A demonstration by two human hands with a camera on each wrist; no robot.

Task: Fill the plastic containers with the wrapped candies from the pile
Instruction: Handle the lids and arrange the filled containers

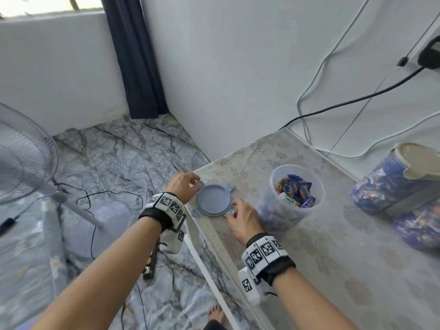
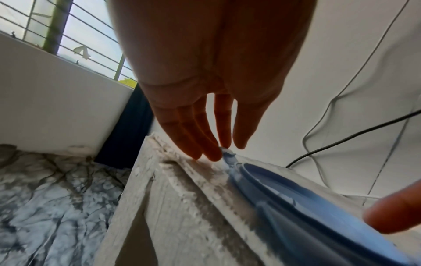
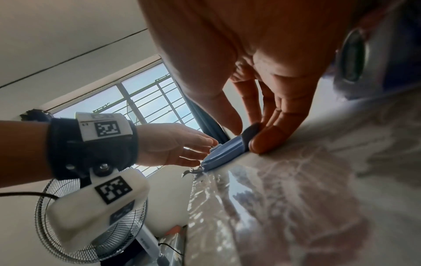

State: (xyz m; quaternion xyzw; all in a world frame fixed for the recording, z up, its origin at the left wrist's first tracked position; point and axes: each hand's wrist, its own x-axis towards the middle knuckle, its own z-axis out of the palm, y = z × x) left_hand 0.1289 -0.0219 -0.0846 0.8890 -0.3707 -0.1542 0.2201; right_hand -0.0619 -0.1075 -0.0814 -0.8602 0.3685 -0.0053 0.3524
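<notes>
Beside the candy container [image 1: 296, 194], both hands' fingers [image 3: 262, 142] pinching lid [image 1: 213, 199] tabs, contact clearest from the wrists.

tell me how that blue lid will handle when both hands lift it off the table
The blue lid looks thin and flat, so probably light. It lies flush on the table, so likely hard to get under; the tabs give purchase. The left hand and right hand are on opposite tabs.

Open container [image 1: 296, 196] right of lid [image 1: 213, 199]
</notes>
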